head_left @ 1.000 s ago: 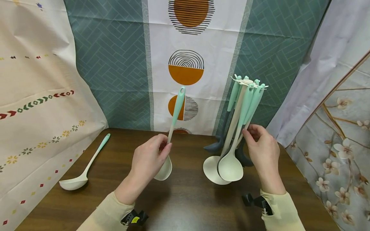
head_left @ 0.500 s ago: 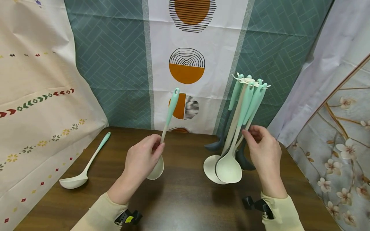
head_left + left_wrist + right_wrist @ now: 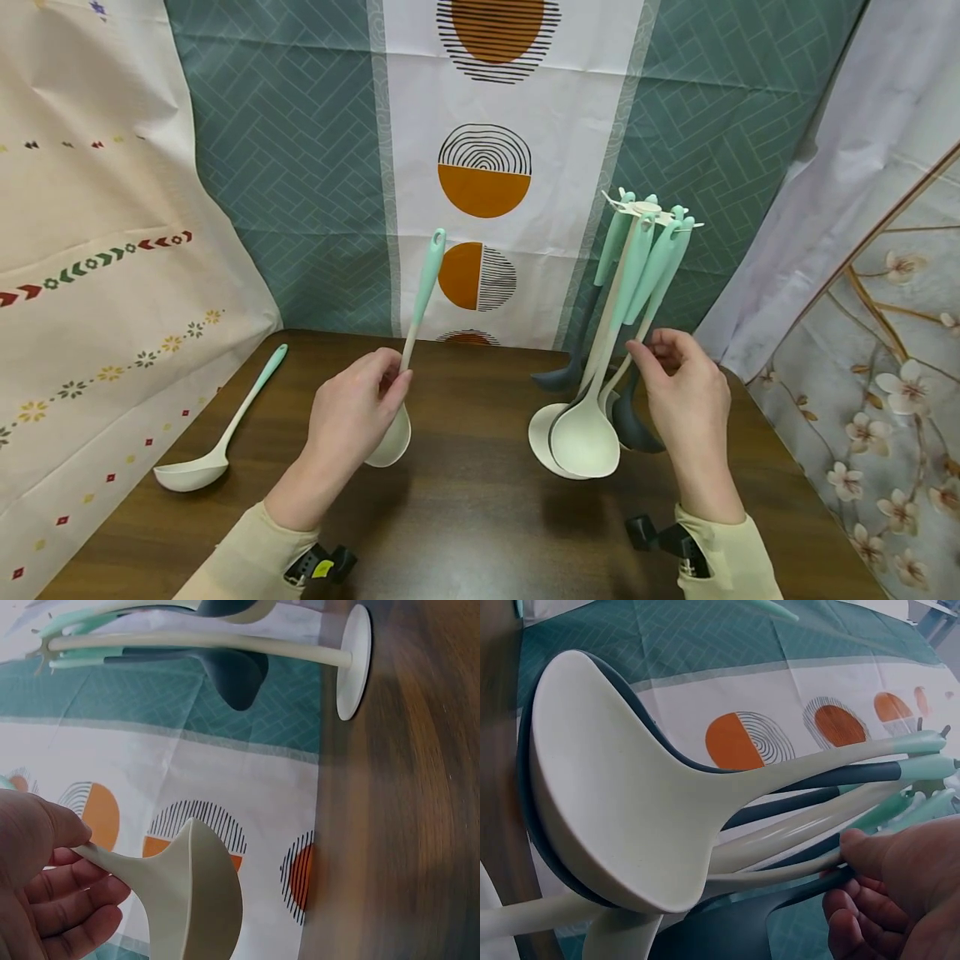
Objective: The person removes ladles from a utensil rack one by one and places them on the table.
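Note:
My left hand (image 3: 352,408) pinches the thin stem of a cream ladle with a mint handle (image 3: 427,279), held upright above the table. Its deep bowl (image 3: 214,892) shows large in the left wrist view. At the right, my right hand (image 3: 686,408) pinches the cream stem (image 3: 791,874) of a utensil hanging on a round-based stand (image 3: 540,442); its head is mostly hidden. A large cream ladle (image 3: 585,442) hangs in front, covering a dark one behind it. Another dark-headed utensil (image 3: 637,429) hangs close to my right hand.
A second loose cream ladle (image 3: 195,475) lies on the brown table (image 3: 480,533) at the left. Behind hangs a patterned teal and white cloth (image 3: 300,208), with floral fabric (image 3: 877,417) at the right. The dark head of a utensil (image 3: 558,379) hangs at the stand's left.
My left hand has carried its ladle leftward, away from the stand. The hanging utensils have swung round slightly, the front cream ladle shifting left. My right hand has barely moved.

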A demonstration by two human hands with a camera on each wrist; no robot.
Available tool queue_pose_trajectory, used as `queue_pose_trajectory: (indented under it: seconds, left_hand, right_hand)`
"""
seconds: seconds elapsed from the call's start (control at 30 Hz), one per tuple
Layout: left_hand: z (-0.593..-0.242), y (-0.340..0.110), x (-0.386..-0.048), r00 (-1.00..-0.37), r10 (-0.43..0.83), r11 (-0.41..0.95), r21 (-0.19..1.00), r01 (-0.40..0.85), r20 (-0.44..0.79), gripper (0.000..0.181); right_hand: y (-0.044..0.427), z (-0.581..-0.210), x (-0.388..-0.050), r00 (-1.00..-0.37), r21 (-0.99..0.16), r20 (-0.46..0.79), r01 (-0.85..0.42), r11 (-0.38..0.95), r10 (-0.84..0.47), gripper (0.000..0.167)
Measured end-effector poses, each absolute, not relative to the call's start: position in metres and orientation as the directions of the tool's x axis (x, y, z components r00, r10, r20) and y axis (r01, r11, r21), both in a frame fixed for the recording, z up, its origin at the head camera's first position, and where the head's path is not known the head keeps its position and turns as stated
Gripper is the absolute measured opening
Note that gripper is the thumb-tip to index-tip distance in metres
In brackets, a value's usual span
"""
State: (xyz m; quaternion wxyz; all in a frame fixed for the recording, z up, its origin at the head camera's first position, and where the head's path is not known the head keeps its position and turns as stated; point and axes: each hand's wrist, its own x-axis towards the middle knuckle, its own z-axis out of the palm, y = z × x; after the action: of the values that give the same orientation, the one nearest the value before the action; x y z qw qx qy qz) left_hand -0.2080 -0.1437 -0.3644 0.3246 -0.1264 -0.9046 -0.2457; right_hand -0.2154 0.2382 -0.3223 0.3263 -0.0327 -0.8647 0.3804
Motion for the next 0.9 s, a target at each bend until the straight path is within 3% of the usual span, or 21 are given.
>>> queue_pose_trajectory:
  seconds: [0.9]
  left_hand:
    - [-0.368,-0.165,-0.212,-0.784,0.046,0.881,0.344,0.323,0.619,0.007]
  right_hand:
    - [0.235,-0.32,-0.211,-0.823,-0.685,0.5,-0.187,0.704,0.268,0.033]
